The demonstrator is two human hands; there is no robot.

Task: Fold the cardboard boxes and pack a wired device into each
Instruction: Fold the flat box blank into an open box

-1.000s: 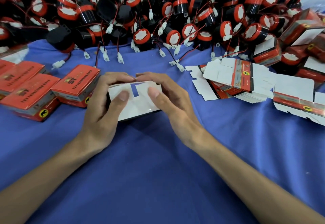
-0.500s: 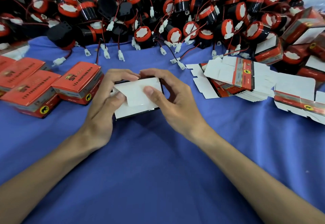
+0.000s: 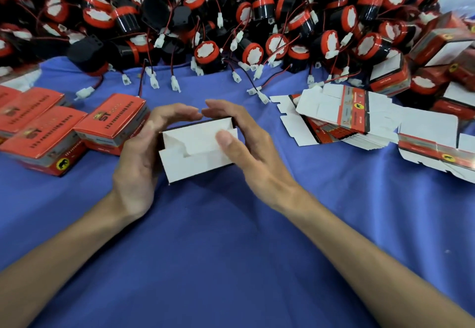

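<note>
Blue cloth (image 3: 231, 263) covers the tabletop. Both hands clamped on 1 cardboard box (image 3: 198, 147) at centre, white inside facing up, flaps partly folded. Left hand (image 3: 140, 163) cups its left end; right hand (image 3: 246, 145) grips the right end, thumb pressed on a flap. Pile of black-and-red wired devices (image 3: 231, 19) along the far edge. Closed red boxes (image 3: 64, 132) on the left, stack of flat box blanks (image 3: 347, 119) on the right.

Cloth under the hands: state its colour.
The cloth is plain blue, with no pattern; the head view shows it across the whole foreground.
</note>
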